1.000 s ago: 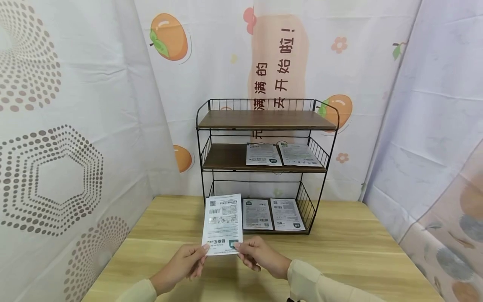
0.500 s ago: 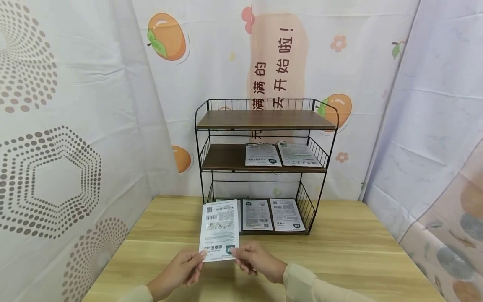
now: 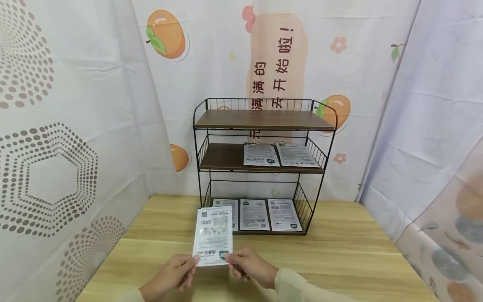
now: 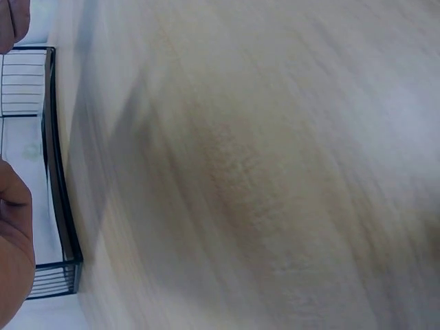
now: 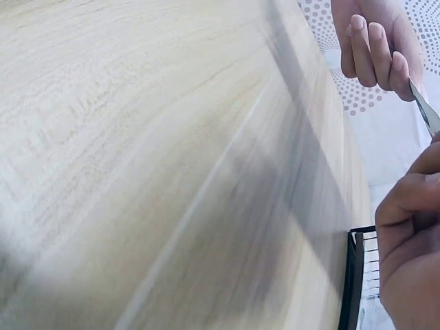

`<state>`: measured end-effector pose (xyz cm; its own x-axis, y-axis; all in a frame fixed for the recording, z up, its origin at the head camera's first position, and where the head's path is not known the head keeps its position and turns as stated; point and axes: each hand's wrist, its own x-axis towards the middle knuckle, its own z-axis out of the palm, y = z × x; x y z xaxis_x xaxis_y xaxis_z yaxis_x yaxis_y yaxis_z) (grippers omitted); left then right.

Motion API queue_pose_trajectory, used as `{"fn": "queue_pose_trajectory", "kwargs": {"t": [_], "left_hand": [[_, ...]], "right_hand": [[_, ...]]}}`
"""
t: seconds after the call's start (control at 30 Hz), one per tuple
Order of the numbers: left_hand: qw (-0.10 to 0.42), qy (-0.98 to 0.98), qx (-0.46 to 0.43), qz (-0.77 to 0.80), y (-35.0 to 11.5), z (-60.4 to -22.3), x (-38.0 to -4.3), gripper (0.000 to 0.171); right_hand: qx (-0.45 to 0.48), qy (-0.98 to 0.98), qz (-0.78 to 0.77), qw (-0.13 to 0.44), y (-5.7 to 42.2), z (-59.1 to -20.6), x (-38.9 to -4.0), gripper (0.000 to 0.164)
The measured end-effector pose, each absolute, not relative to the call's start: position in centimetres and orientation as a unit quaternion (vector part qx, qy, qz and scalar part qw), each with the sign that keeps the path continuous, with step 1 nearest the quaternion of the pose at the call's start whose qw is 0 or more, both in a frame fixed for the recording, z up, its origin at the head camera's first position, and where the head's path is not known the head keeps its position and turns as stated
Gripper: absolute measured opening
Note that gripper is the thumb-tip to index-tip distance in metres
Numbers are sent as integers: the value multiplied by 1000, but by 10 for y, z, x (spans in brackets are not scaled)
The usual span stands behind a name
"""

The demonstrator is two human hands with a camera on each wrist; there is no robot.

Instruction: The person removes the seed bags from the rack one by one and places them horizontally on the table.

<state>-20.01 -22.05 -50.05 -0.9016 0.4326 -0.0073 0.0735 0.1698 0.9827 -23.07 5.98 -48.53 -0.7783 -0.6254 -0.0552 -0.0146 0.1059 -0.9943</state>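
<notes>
The white rectangular printed packet (image 3: pixel 213 235) is over the pale wood-grained table (image 3: pixel 339 251), in front of the three-tier black wire rack with brown boards (image 3: pixel 264 119). I see three flat white packets (image 3: pixel 254 214) on the rack's bottom tier, two similar packets (image 3: pixel 261 155) on its middle. Before it, the bare left hand (image 3: pixel 178 269) and bare right hand (image 3: pixel 249 263) pinch the first packet's near corners.

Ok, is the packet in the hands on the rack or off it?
Off: the packet is held in front of the rack, near end pinched by left hand and right hand.
</notes>
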Motion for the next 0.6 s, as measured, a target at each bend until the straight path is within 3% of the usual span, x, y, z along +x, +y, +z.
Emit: {"fn": "queue_pose_trajectory", "kwargs": {"t": [0.33,0.6], "left_hand": [[153,751,166,621,-229,-508,-198,59],[158,763,156,608,-238,-511,-197,57]], "right_hand": [[-224,702,-633,239,50,-492,-227,57],[-213,698,-637,250,40,-499,-227,44]]}}
